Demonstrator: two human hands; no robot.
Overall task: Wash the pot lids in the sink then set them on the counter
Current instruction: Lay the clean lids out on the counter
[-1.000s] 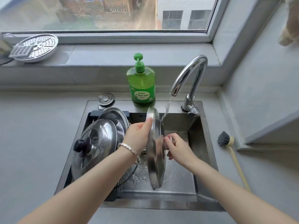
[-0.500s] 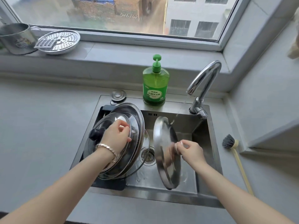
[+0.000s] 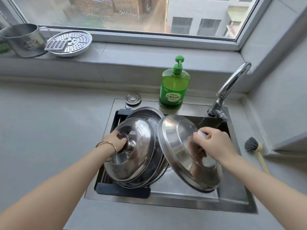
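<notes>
Over the sink, left grip clasps the stacked lid by its knob; beside it, right grip pinches the tilted lid likewise.

Grey counter — daylit window behind

The stacked lids fill the left half of the sink, and the tilted lid spans most of the right half, leaving only a narrow gap along the right wall and near edge. The bottle and faucet block the far rim. A brush lies on the narrow right strip, while the surface to the left is wide and open.
</notes>
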